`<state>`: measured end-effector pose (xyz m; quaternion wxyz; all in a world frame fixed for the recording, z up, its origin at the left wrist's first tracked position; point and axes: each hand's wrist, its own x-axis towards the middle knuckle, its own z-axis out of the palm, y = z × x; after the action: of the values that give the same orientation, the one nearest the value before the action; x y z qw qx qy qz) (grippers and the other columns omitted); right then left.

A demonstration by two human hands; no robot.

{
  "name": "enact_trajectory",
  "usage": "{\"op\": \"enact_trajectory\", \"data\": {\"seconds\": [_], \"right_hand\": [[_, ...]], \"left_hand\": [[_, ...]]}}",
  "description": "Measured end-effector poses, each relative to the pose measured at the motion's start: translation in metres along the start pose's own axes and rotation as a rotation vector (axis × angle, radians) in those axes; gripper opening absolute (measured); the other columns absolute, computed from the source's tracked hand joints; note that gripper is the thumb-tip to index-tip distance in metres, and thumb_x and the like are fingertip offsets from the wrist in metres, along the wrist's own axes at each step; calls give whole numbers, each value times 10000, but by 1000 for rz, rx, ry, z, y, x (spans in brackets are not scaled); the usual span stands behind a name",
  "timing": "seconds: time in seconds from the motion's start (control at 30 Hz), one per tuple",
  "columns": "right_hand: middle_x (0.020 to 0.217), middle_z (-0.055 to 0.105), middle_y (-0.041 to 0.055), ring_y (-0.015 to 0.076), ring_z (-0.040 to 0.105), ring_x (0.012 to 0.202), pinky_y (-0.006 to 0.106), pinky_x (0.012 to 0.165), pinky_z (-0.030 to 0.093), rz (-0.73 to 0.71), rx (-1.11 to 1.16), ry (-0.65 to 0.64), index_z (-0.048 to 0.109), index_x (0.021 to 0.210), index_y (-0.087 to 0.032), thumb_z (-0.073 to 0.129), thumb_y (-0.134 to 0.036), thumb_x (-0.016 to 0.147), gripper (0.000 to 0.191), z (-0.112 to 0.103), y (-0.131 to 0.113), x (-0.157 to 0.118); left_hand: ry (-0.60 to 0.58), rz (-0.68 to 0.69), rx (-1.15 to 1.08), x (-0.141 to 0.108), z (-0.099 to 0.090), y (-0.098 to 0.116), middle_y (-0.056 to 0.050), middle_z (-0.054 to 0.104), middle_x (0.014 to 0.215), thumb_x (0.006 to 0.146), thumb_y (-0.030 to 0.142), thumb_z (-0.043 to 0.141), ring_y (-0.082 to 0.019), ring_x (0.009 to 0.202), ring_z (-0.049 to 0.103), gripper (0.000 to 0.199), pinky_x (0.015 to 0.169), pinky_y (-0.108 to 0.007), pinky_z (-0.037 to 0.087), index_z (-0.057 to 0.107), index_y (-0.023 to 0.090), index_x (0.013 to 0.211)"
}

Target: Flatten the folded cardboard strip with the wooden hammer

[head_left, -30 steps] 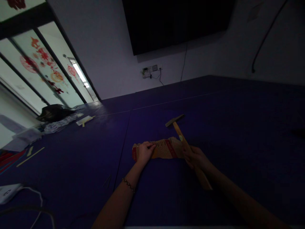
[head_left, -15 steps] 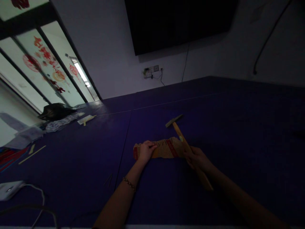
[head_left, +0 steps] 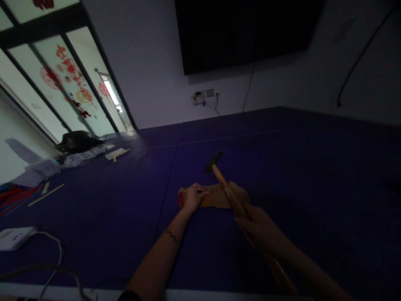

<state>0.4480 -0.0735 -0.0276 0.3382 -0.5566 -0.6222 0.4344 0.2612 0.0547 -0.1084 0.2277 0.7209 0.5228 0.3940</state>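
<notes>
A tan cardboard piece (head_left: 216, 198) with red bands lies on the dark blue table (head_left: 119, 217); several thin dark nails show along its upper part. My left hand (head_left: 194, 196) rests on its left end, thumb and fingertips pinched together; what is between them is too small to make out. My right hand (head_left: 258, 225) is wrapped round the wooden handle of a hammer (head_left: 228, 190). The hammer's dark head is raised above and beyond the cardboard, and its handle passes in front of the cardboard's right part.
Two thin nails (head_left: 145, 230) lie left of my left forearm. At the left are a white device (head_left: 17, 238) with a cable, yellow strips (head_left: 46, 195) and red strips. A black bag (head_left: 77, 142) and papers sit at the far left.
The hammer and my right hand have come up, nearer the camera, and the hammer head has shifted left. My left hand stays on the cardboard. The view has shifted slightly.
</notes>
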Motion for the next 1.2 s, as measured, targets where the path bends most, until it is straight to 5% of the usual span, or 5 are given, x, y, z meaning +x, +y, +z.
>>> {"op": "enact_trajectory", "data": {"seconds": [0.33, 0.57, 0.93, 1.2], "right_hand": [[563, 527, 8, 121, 472, 498, 237, 481, 317, -14, -237, 60, 478, 624, -179, 447, -151, 668, 60, 20, -20, -7], [555, 561, 35, 128, 482, 475, 244, 462, 278, 18, -398, 35, 451, 572, -185, 439, -108, 659, 117, 28, -9, -13], [531, 523, 9, 121, 477, 459, 244, 450, 296, 55, -311, 30, 440, 557, -197, 430, -131, 666, 128, 28, -10, -13], [441, 476, -21, 119, 454, 368, 244, 372, 319, 20, -18, 116, 512, 645, -195, 508, -313, 628, 120, 4, -25, -18]], "left_hand": [[8, -8, 8, 0, 2, 1, 3, 593, 650, 660, 188, 716, -125, 679, 555, 99, 663, -242, 435, 676, 161, 574], [9, -12, 24, 0, 3, 0, 3, 600, 667, 654, 140, 701, -125, 677, 559, 86, 649, -234, 437, 678, 159, 573], [15, 6, 36, -1, 4, 0, -4, 611, 685, 658, 168, 707, -129, 691, 565, 69, 655, -240, 442, 682, 163, 595], [0, 34, 55, -1, 4, -3, -5, 608, 683, 658, 187, 718, -132, 705, 563, 65, 690, -251, 432, 686, 156, 611]]}}
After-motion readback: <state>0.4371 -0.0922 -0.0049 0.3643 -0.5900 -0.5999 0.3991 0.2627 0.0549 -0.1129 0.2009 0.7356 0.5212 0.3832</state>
